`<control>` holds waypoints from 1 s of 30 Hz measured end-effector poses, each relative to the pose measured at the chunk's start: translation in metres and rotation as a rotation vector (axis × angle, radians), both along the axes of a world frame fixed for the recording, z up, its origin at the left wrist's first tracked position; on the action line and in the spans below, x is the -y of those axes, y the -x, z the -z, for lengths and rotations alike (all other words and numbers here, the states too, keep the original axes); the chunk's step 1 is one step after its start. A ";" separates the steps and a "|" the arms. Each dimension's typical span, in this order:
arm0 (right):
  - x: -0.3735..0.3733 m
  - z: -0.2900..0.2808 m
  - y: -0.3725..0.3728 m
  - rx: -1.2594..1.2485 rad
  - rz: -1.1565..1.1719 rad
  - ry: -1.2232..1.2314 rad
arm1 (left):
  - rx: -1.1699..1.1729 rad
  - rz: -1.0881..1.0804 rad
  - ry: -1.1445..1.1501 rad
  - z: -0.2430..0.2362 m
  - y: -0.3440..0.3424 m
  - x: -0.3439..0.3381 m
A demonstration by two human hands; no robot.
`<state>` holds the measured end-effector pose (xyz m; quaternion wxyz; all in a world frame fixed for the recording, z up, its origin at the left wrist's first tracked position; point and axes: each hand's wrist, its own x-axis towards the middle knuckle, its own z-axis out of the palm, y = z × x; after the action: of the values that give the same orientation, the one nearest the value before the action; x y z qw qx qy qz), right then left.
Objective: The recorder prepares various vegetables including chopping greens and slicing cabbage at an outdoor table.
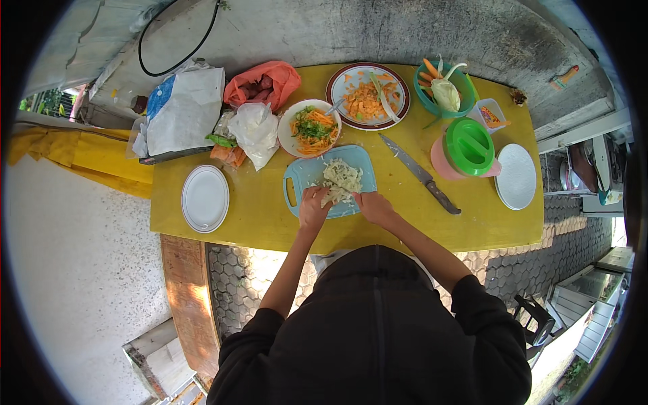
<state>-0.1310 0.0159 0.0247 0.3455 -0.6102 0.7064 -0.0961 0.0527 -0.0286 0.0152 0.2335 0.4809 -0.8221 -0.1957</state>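
Note:
A light blue cutting board with a handle slot lies near the middle of the table's front edge. On it is a heap of pale chopped cabbage, with loose shreds around it. My left hand is closed at the heap's near side, its fingertips on pale shreds. My right hand is at the board's near right part, fingers curled together; what they pinch, if anything, is too small to make out. A large knife with a dark handle lies on the table to the right of the board, apart from both hands.
Behind the board stand a bowl of shredded carrot and greens and a plate of chopped carrot. A teal vegetable basin and green-lidded pink jug are right. Bags crowd the back left; white plates flank both sides.

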 end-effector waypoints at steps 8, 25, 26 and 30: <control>-0.017 -0.007 -0.024 -0.083 -0.046 0.043 | -0.155 -0.052 -0.037 -0.016 -0.014 -0.009; -0.013 0.000 -0.019 -0.055 0.042 -0.030 | 0.108 -0.159 0.054 -0.014 0.002 -0.014; -0.009 -0.001 -0.016 -0.057 0.040 -0.028 | 0.107 -0.162 0.056 -0.011 0.003 -0.013; -0.004 0.011 -0.008 0.113 0.048 -0.088 | 0.123 -0.208 0.150 -0.002 0.014 -0.008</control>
<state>-0.1226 0.0197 0.0136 0.4090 -0.5708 0.7038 -0.1076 0.0389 -0.0207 0.0172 0.2372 0.5558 -0.7929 -0.0786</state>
